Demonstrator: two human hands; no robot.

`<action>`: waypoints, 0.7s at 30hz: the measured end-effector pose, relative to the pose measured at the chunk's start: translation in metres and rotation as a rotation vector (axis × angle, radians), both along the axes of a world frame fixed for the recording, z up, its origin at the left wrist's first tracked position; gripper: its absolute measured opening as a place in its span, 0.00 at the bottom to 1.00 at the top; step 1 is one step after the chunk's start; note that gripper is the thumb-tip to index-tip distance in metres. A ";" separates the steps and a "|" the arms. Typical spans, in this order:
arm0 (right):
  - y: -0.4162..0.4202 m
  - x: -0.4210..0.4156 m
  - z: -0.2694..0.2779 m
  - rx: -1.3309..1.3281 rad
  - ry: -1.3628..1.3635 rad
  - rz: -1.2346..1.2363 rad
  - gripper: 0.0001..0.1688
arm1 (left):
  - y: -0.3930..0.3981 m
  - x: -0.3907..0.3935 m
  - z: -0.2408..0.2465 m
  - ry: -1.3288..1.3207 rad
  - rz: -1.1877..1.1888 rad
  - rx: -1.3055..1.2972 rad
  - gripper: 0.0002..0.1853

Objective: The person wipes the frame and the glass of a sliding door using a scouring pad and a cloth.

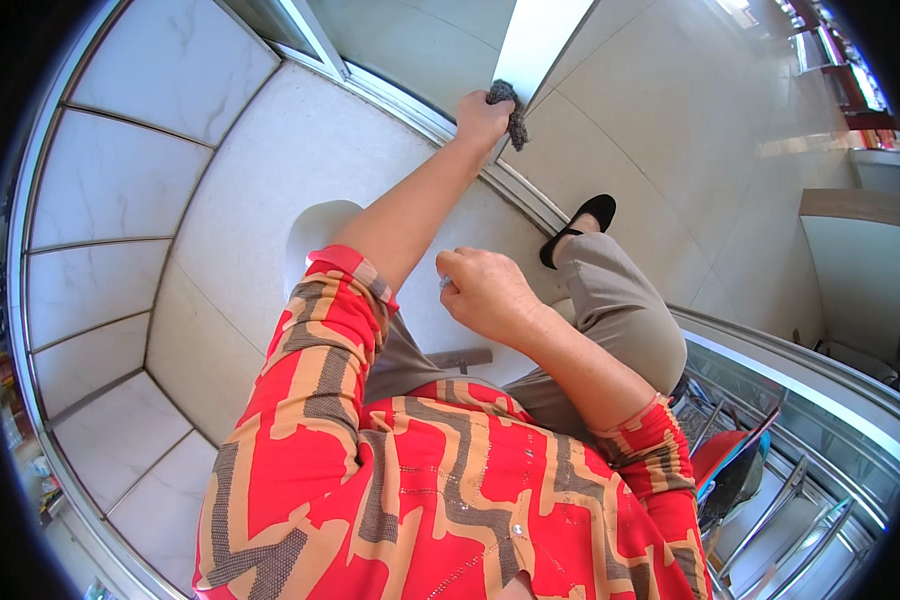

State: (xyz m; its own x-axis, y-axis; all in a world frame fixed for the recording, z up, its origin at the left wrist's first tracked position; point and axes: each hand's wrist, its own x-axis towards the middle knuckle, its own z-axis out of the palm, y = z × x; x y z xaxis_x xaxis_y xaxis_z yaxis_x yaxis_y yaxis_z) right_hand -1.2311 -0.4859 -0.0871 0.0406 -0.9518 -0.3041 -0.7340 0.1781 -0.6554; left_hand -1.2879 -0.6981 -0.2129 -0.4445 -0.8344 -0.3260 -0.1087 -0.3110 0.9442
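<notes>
My left hand (484,120) reaches far forward, its fingers wrapped around a dark grey, fuzzy scrubbing wad (508,112). Steel wool or rag, I cannot tell which. The wad touches the lower end of a white upright door frame (541,45), just above the metal door track (521,187). Close to my body, my right hand (487,289) is curled into a loose fist above my lap. A small silvery piece (445,282) shows at its fingers; it may be a ring. The inside of that fist is hidden.
A tiled wall (116,180) curves along the left, beside the pale floor (247,172). My black shoe (596,214) stands by the track. At lower right, a metal rack (787,487) holds several items, with a glass-panelled frame (795,397) beside it. A white cabinet (855,262) stands further right.
</notes>
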 end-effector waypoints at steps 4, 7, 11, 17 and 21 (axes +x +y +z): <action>-0.002 -0.005 -0.006 -0.031 -0.007 -0.025 0.08 | 0.005 -0.006 -0.007 -0.023 0.055 0.120 0.09; -0.003 -0.008 -0.003 -0.041 -0.005 -0.036 0.08 | 0.010 -0.009 0.021 0.082 0.089 0.145 0.09; -0.004 -0.004 0.004 -0.067 -0.047 -0.039 0.08 | 0.015 -0.001 0.078 0.212 0.063 0.050 0.12; -0.005 -0.002 -0.001 -0.071 -0.023 -0.043 0.08 | 0.004 0.000 0.010 0.038 0.074 0.166 0.11; -0.006 -0.007 0.001 -0.092 -0.048 -0.082 0.08 | 0.010 -0.008 0.005 0.091 0.161 0.255 0.10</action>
State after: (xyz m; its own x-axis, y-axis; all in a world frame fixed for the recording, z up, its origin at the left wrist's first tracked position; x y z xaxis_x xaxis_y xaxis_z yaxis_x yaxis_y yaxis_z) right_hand -1.2384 -0.4918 -0.0860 -0.0257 -0.9763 -0.2149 -0.6870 0.1734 -0.7056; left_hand -1.2956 -0.6885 -0.2078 -0.3500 -0.7931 -0.4986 0.0426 -0.5451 0.8373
